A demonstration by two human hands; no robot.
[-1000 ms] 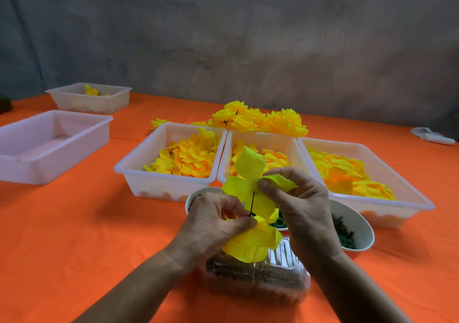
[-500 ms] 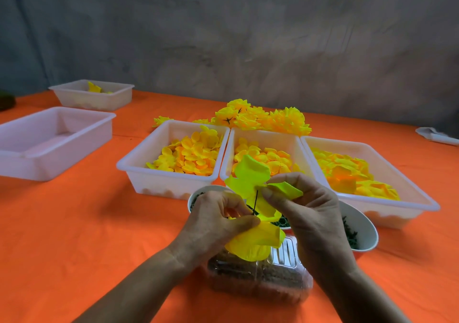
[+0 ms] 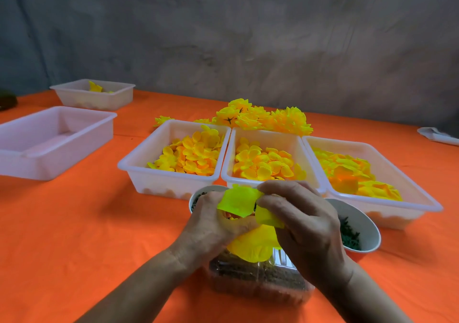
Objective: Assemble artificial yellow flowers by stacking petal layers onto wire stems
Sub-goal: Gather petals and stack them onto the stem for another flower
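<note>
1. Petal (image 3: pixel 237 204): held above the surface, before the trays (image 3: pixel 173 181).
2. Left hand (image 3: pixel 211 225) and right hand (image 3: pixel 301 223): each grip pinches it.
3. Judged light, soft, crease-prone; hold near its centre.

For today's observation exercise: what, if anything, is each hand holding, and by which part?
Both hands hold one yellow petal layer. The left hand grips its lower left side; the right hand pinches its upper right edge. The wire stem is hidden.

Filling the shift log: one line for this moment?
left hand grips petal layer | right hand pinches it | three petal trays behind
</note>
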